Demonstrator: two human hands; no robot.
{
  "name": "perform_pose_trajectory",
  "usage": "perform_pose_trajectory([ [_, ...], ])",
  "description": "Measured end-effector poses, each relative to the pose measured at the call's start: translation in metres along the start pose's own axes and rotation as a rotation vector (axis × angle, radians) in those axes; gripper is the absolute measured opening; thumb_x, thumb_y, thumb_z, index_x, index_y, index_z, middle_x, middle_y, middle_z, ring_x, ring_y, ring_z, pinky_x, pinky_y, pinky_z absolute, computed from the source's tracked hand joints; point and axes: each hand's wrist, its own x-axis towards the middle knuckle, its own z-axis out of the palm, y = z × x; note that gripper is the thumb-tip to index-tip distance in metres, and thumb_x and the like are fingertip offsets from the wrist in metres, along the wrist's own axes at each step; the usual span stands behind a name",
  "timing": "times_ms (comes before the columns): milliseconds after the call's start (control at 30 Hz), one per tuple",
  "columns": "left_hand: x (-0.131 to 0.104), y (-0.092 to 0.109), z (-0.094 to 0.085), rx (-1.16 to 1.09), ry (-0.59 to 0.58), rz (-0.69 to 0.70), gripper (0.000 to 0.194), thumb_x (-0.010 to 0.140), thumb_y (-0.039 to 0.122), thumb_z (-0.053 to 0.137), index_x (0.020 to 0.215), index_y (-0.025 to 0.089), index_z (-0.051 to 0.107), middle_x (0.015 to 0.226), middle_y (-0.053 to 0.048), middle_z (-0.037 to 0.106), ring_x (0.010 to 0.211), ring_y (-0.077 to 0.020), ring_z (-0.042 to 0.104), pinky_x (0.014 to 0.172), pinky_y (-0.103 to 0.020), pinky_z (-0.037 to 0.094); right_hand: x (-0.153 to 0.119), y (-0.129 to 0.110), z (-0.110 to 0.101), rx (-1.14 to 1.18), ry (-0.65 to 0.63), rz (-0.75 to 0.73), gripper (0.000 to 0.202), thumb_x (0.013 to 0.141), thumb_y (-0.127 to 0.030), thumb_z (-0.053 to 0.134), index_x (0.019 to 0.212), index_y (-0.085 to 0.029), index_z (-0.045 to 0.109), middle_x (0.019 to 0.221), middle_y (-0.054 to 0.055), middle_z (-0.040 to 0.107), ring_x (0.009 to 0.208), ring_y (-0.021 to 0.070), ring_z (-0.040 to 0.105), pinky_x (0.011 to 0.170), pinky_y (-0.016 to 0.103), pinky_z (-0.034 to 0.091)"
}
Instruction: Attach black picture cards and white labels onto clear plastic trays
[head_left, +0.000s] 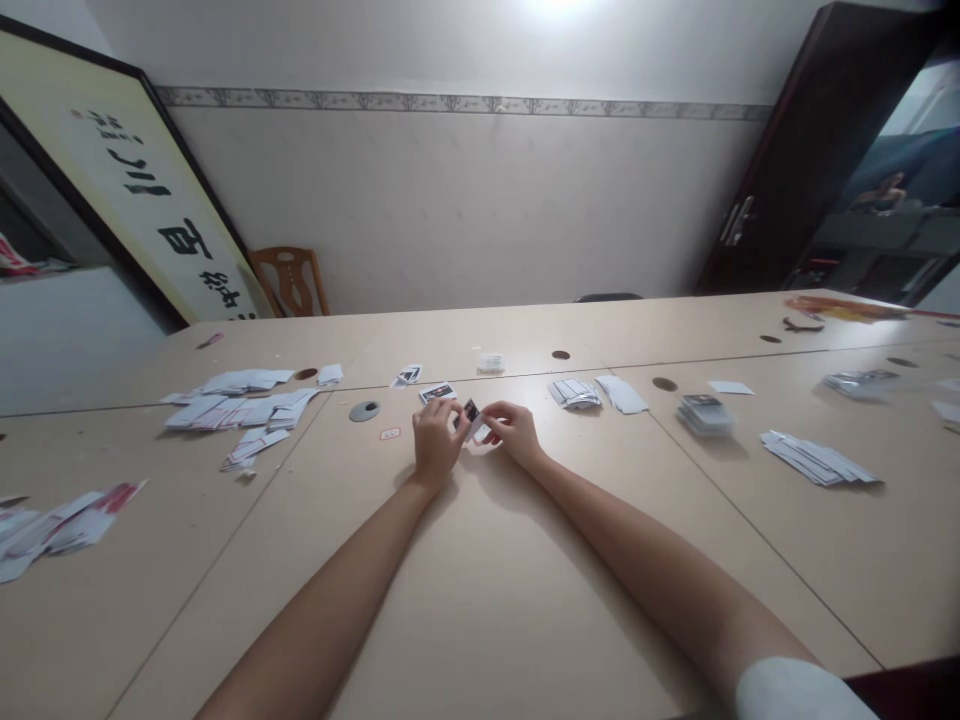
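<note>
A small card with a dark picture is held between my two hands over the middle of the table. My left hand pinches its left side. The fingertips of my right hand are closed at its right edge. Just behind my left hand lies a picture card on the tabletop. Another little group of picture cards rests farther back. A small label with a red border lies left of my left hand.
Stacks of white cards lie to the right, with a clear box of cards beyond them. Paper pieces are heaped at the left. Round holes pierce the table. A wooden chair stands behind.
</note>
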Motion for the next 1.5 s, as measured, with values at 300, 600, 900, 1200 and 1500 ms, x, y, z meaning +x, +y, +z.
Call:
perform_pose_trajectory([
  [300, -0.001, 0.0061, 0.0001, -0.021, -0.057, 0.014, 0.01, 0.088, 0.03, 0.066, 0.09, 0.021, 0.063, 0.095, -0.003, 0.068, 0.098, -0.0244, 0.062, 0.083, -0.036, 0.036, -0.001, -0.0021, 0.001, 0.026, -0.034, 0.01, 0.031, 0.074, -0.047, 0.072, 0.08, -0.017, 0.068, 0.069, 0.004, 0.07, 0.049, 0.0168, 0.068, 0.042, 0.021, 0.047],
  [600, 0.001, 0.0011, 0.0012, -0.13, -0.085, -0.059, 0.004, 0.087, 0.026, 0.067, 0.086, 0.022, 0.069, 0.097, -0.004, 0.066, 0.099, -0.0237, 0.062, 0.085, -0.038, 0.038, -0.0008, -0.002, 0.0013, 0.045, -0.047, 0.022, 0.034, 0.072, -0.05, 0.074, 0.08, -0.017, 0.067, 0.068, 0.004, 0.069, 0.05, 0.0173, 0.068, 0.044, 0.022, 0.05],
  [900, 0.0034, -0.001, 0.0021, -0.201, -0.086, -0.127, 0.006, 0.086, 0.022, 0.066, 0.082, 0.023, 0.07, 0.095, -0.004, 0.067, 0.096, -0.0228, 0.063, 0.088, -0.037, 0.043, -0.0002, -0.001, 0.0016, 0.039, -0.037, 0.019, 0.034, 0.07, -0.049, 0.073, 0.079, -0.017, 0.067, 0.071, 0.004, 0.068, 0.05, 0.0171, 0.068, 0.044, 0.023, 0.051],
  [1200, 0.0031, 0.001, 0.0008, -0.155, -0.073, -0.107, 0.007, 0.086, 0.027, 0.066, 0.083, 0.022, 0.07, 0.095, -0.005, 0.067, 0.096, -0.0229, 0.063, 0.089, -0.038, 0.043, -0.0012, -0.0036, 0.0011, 0.015, -0.026, 0.031, 0.033, 0.07, -0.048, 0.072, 0.079, -0.017, 0.067, 0.072, 0.004, 0.069, 0.052, 0.0174, 0.069, 0.045, 0.023, 0.052],
  [1500, 0.0012, -0.0022, 0.0016, -0.076, -0.024, -0.117, 0.007, 0.088, 0.026, 0.062, 0.086, 0.022, 0.067, 0.1, -0.005, 0.068, 0.104, -0.0256, 0.062, 0.088, -0.039, 0.039, -0.0011, -0.0044, 0.0008, 0.015, -0.003, 0.091, 0.024, 0.071, -0.039, 0.068, 0.079, -0.017, 0.064, 0.06, 0.002, 0.068, 0.049, 0.0185, 0.068, 0.044, 0.023, 0.051],
])
